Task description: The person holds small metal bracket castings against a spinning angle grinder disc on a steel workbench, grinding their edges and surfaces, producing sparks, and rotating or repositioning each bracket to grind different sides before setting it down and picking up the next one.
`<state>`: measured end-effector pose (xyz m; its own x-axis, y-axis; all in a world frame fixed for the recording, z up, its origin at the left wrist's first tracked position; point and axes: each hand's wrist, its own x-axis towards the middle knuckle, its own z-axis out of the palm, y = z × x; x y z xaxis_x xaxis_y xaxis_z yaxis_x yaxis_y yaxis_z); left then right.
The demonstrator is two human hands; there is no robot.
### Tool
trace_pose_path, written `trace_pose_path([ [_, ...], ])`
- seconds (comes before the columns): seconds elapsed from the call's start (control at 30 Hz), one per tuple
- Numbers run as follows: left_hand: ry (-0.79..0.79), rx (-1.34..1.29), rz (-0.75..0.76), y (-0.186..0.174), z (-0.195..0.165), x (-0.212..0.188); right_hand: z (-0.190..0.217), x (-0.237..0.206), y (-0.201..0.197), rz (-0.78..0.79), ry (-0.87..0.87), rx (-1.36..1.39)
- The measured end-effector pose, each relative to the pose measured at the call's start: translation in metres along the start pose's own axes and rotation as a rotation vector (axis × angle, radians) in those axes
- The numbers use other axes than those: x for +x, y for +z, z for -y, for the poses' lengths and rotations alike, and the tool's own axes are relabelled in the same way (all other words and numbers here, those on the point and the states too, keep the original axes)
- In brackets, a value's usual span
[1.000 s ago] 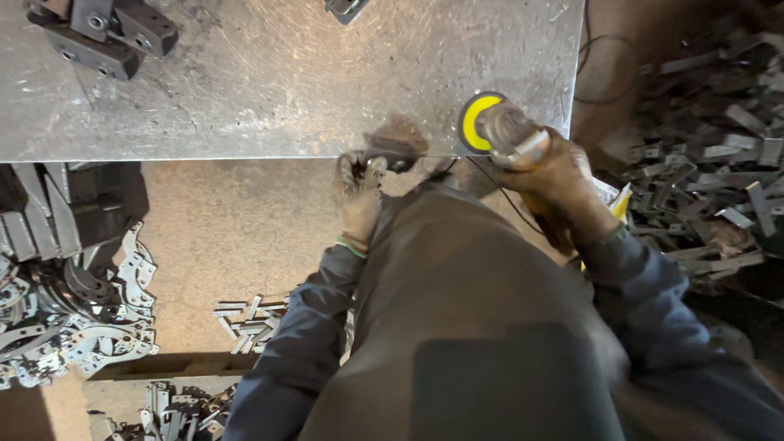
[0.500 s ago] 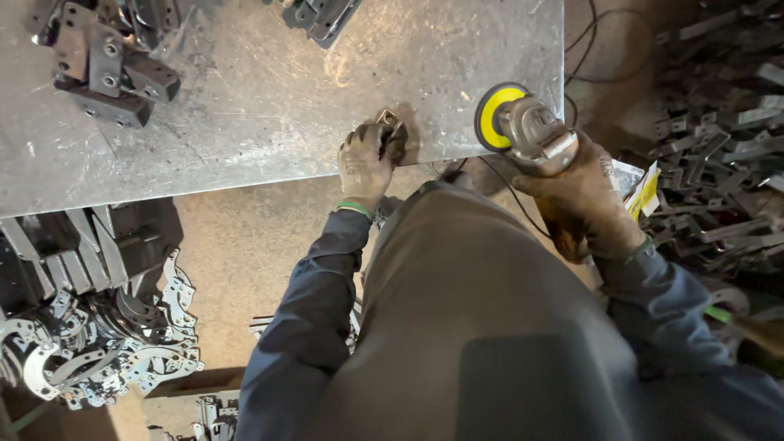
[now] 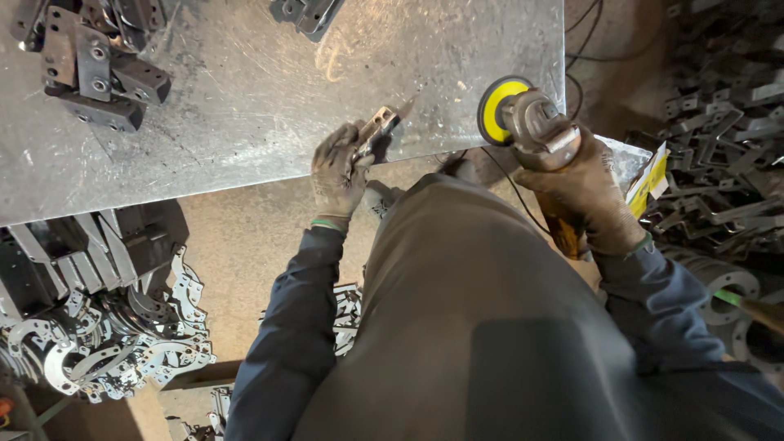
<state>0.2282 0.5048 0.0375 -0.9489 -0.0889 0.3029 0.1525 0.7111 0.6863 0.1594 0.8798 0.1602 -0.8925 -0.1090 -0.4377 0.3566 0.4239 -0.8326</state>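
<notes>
— What do we have in the head view, starting with the left hand?

— Our gloved left hand (image 3: 339, 173) is closed around a small grey metal bracket piece (image 3: 377, 127), pinning it at the near edge of the scratched steel worktable (image 3: 245, 106). The piece sticks out of the grip away from us and lies flat on the tabletop, just inside its edge.

— And the other one?

— Our gloved right hand (image 3: 590, 189) is wrapped around the body of a grey angle grinder with a yellow-backed disc (image 3: 523, 114). The disc sits beyond the fingers, at the table's right near corner, level with the bracket piece and apart from it. We cannot tell whether the disc touches the tabletop. A black power cord (image 3: 584, 33) runs past the table's right edge, beyond the grinder.

— What lies around the two grips?

— Far beyond the left grip, to its left, a cluster of dark drilled metal blocks (image 3: 94, 69) sits on the table. Straight out past the bracket piece, at the table's far edge, we see another dark metal part (image 3: 306, 15), cut off by the frame. Below the left forearm, on the floor, there is a heap of pale curved flat metal plates (image 3: 114, 343). To the right of the right grip, dark bent metal brackets are piled up (image 3: 719, 163), and a yellow and white packet (image 3: 649, 175) lies just beside the wrist.
</notes>
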Motion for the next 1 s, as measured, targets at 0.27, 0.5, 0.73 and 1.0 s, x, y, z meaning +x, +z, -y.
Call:
trace_pose_path([
  [0.27,-1.019,-1.016,-0.022,0.016,-0.031,-0.037,0.005,-0.001,0.01,0.008,-0.053,-0.108],
  [0.5,-0.844,-1.229,-0.07,0.052,-0.005,-0.068,0.017,-0.01,0.032,0.008,0.027,-0.118],
  [0.73,-0.785,-1.144,-0.152,0.078,0.015,-0.071,0.01,-0.004,0.045,0.1,-0.074,-0.167],
  [1.0,-0.785,-1.108,-0.147,0.074,0.026,-0.059,0.016,0.01,0.06,0.158,0.004,-0.254],
])
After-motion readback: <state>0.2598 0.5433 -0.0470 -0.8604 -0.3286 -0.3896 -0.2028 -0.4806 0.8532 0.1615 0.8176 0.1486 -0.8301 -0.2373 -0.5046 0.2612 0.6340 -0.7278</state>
